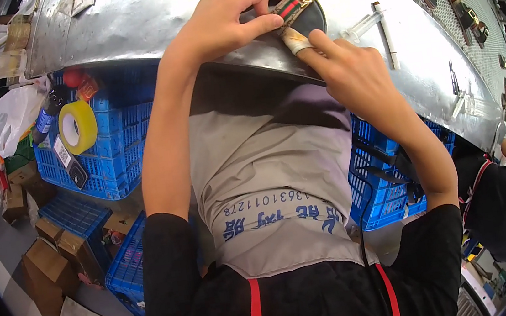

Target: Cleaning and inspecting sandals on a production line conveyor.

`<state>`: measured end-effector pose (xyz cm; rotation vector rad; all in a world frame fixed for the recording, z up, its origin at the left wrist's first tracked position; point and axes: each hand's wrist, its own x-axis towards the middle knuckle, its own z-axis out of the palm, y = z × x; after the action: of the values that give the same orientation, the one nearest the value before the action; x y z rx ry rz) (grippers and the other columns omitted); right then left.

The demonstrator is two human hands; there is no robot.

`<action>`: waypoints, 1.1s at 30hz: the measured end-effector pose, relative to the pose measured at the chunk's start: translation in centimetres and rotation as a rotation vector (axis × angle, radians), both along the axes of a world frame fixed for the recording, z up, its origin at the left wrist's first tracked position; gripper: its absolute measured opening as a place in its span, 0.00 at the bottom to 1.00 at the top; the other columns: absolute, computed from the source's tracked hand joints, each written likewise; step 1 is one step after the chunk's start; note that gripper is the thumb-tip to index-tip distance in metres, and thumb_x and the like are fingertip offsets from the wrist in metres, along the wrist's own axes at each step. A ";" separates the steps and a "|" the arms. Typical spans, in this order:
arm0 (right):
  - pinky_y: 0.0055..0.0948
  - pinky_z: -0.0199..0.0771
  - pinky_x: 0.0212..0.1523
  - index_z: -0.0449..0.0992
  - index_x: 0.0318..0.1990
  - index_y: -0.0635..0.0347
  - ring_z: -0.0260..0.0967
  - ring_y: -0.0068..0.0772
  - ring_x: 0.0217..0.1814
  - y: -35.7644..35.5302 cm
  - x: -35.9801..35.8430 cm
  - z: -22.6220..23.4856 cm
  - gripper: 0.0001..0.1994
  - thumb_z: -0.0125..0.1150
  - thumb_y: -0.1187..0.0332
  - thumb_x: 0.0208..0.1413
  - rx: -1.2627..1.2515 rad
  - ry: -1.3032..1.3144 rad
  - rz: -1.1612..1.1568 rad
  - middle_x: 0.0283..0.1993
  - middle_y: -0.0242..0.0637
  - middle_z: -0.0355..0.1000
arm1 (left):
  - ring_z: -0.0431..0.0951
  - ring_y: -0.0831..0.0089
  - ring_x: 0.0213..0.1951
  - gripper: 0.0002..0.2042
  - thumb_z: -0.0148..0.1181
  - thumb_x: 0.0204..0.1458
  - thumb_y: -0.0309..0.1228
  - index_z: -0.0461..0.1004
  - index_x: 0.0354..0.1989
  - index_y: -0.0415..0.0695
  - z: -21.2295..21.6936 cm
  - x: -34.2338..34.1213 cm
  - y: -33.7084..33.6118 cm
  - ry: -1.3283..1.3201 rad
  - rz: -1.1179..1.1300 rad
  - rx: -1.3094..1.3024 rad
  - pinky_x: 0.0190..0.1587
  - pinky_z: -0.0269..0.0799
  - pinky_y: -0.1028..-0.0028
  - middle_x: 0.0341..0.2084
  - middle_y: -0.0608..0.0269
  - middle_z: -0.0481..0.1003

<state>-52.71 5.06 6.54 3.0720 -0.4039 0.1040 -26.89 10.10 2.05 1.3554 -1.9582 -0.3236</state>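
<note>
At the near edge of the metal worktable (122, 22) my left hand (228, 17) grips a black sandal (314, 21). Its thumb presses the end of a strap (298, 4) with green and red stripes and a gold-coloured buckle. From the right, my right hand (349, 64) is closed at the lower edge of that strap, with a pale wrap round one finger. What lies between its fingertips is mostly hidden. Just right of the sandal lie a clear syringe-like tube (364, 27) and a white pen (387, 37).
Sandals (466, 15) rest on a perforated belt (437, 15) beyond the table. Small tools (456, 86) lie at the table's right. Blue crates (114, 137) flank my legs, one holding a yellow tape roll (77, 128). Cardboard boxes (49, 274) stand left; another person (505, 203) is at right.
</note>
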 end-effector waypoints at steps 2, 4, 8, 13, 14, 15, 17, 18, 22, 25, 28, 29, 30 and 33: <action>0.32 0.75 0.22 0.76 0.59 0.53 0.76 0.31 0.31 0.2 -0.7 0.0 0.22 0.58 0.73 0.55 -0.020 -0.013 -0.026 0.41 0.31 0.68 | 0.60 0.56 0.71 0.15 0.67 0.55 0.38 0.68 0.25 0.43 0.0 0.3 -0.1 0.044 -0.049 0.030 0.71 0.52 0.56 0.55 0.63 0.78; 0.32 0.75 0.23 0.76 0.59 0.53 0.76 0.31 0.31 0.6 -1.8 0.3 0.22 0.58 0.73 0.55 -0.023 0.015 -0.062 0.41 0.31 0.68 | 0.61 0.55 0.71 0.16 0.67 0.55 0.38 0.68 0.25 0.43 -0.1 0.4 0.2 -0.003 -0.001 0.002 0.71 0.52 0.56 0.55 0.63 0.78; 0.33 0.76 0.25 0.78 0.58 0.52 0.77 0.32 0.33 0.9 -4.0 0.0 0.22 0.59 0.74 0.53 -0.024 0.061 -0.149 0.41 0.32 0.67 | 0.61 0.56 0.71 0.15 0.66 0.55 0.37 0.68 0.25 0.43 -0.1 0.2 0.0 0.019 -0.015 0.005 0.71 0.52 0.56 0.55 0.63 0.78; 0.37 0.77 0.27 0.80 0.53 0.50 0.77 0.35 0.36 0.4 -6.1 -1.0 0.21 0.61 0.76 0.50 0.056 -0.003 -0.212 0.41 0.33 0.67 | 0.61 0.57 0.71 0.15 0.67 0.54 0.36 0.68 0.24 0.43 -0.5 -0.1 0.0 0.066 -0.024 0.006 0.71 0.53 0.56 0.55 0.65 0.78; 0.38 0.77 0.28 0.80 0.52 0.49 0.77 0.36 0.37 0.5 -6.2 -0.9 0.20 0.61 0.76 0.49 0.062 -0.034 -0.223 0.41 0.34 0.67 | 0.61 0.57 0.71 0.15 0.67 0.54 0.36 0.68 0.24 0.43 -0.7 -0.1 0.0 0.071 -0.007 -0.004 0.71 0.53 0.56 0.55 0.65 0.78; 0.38 0.77 0.28 0.80 0.52 0.49 0.77 0.36 0.37 0.6 -6.2 -0.7 0.20 0.61 0.76 0.49 0.059 -0.037 -0.221 0.41 0.34 0.67 | 0.61 0.57 0.71 0.15 0.68 0.53 0.36 0.68 0.24 0.43 -0.6 -0.1 0.1 0.064 0.000 -0.002 0.71 0.53 0.56 0.54 0.66 0.78; 0.37 0.77 0.28 0.80 0.51 0.49 0.77 0.37 0.37 0.9 -5.8 -0.3 0.20 0.61 0.77 0.48 0.082 -0.091 -0.175 0.41 0.34 0.67 | 0.61 0.57 0.71 0.15 0.68 0.53 0.36 0.68 0.24 0.43 -0.5 0.2 0.0 0.057 0.004 -0.004 0.71 0.53 0.56 0.54 0.66 0.78; 0.37 0.77 0.28 0.80 0.51 0.49 0.77 0.37 0.37 0.9 -5.6 -0.4 0.20 0.61 0.77 0.48 0.078 -0.092 -0.178 0.41 0.34 0.67 | 0.61 0.57 0.71 0.15 0.68 0.53 0.36 0.68 0.23 0.44 -0.5 0.3 -0.1 0.054 0.003 -0.001 0.71 0.53 0.56 0.54 0.66 0.78; 0.38 0.78 0.28 0.80 0.50 0.52 0.77 0.36 0.37 0.7 -3.9 -0.7 0.18 0.61 0.75 0.50 0.086 -0.084 -0.139 0.41 0.35 0.67 | 0.61 0.57 0.71 0.15 0.68 0.53 0.36 0.68 0.23 0.43 -0.6 0.3 0.1 0.070 -0.001 0.006 0.72 0.52 0.56 0.54 0.66 0.79; 0.34 0.79 0.25 0.79 0.55 0.53 0.76 0.31 0.34 1.2 -2.9 -1.8 0.20 0.61 0.72 0.52 0.002 -0.093 -0.113 0.39 0.35 0.66 | 0.65 0.58 0.68 0.17 0.67 0.54 0.40 0.68 0.22 0.45 -0.6 0.1 -0.2 0.104 0.012 -0.022 0.74 0.48 0.53 0.49 0.70 0.80; 0.34 0.78 0.24 0.78 0.55 0.55 0.76 0.32 0.32 2.3 -2.4 -1.8 0.20 0.60 0.73 0.52 -0.017 -0.118 -0.214 0.39 0.35 0.66 | 0.65 0.58 0.68 0.17 0.67 0.54 0.40 0.68 0.22 0.45 -0.5 -0.1 -0.2 0.109 0.001 -0.016 0.74 0.48 0.53 0.49 0.70 0.80; 0.34 0.78 0.24 0.78 0.55 0.55 0.76 0.32 0.32 2.6 -2.0 -1.8 0.20 0.60 0.73 0.52 -0.020 -0.124 -0.217 0.39 0.35 0.66 | 0.65 0.58 0.68 0.17 0.67 0.54 0.40 0.68 0.22 0.45 -0.5 -0.1 -0.2 0.115 0.003 -0.009 0.74 0.48 0.52 0.50 0.70 0.80; 0.35 0.78 0.24 0.78 0.53 0.57 0.76 0.33 0.32 3.0 -1.6 -1.7 0.19 0.60 0.74 0.52 -0.009 -0.115 -0.288 0.40 0.36 0.66 | 0.65 0.58 0.68 0.17 0.67 0.54 0.40 0.68 0.22 0.45 -0.4 -0.1 -0.1 0.111 -0.004 -0.012 0.74 0.48 0.52 0.50 0.70 0.80; 0.37 0.78 0.24 0.76 0.53 0.60 0.78 0.36 0.33 3.3 0.2 -1.3 0.18 0.59 0.75 0.53 0.005 -0.102 -0.425 0.42 0.37 0.67 | 0.65 0.56 0.68 0.16 0.68 0.53 0.38 0.68 0.22 0.45 -0.1 0.0 0.4 0.113 0.024 -0.004 0.74 0.48 0.52 0.50 0.68 0.80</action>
<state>-52.54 8.40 5.22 2.9128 -1.0468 0.2426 -26.90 10.49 1.95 1.3288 -1.8472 -0.3767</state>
